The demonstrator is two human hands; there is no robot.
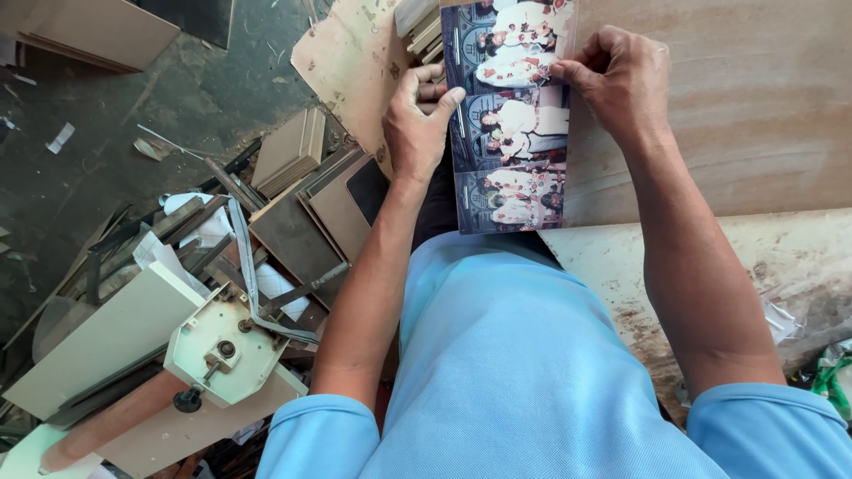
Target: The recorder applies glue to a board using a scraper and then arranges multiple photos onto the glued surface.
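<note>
A worn, stained tabletop (754, 106) fills the right side; board offcuts (288, 155) and a machine (222, 346) crowd the dusty floor (133, 115) left. Left hand (417, 124) and right hand (621, 80) pinch a photo strip (510, 133) at the tabletop's edge.

Glossy strip of three colour photographs (510, 115), held upright lengthwise, above a bare plywood board

Your glossy paper photo sheet (510, 115) overlies a matt, faintly grained wooden board (745, 98); the pale surface (710, 257) below looks rough and stained; your shirt (506, 355) is soft cloth.
</note>
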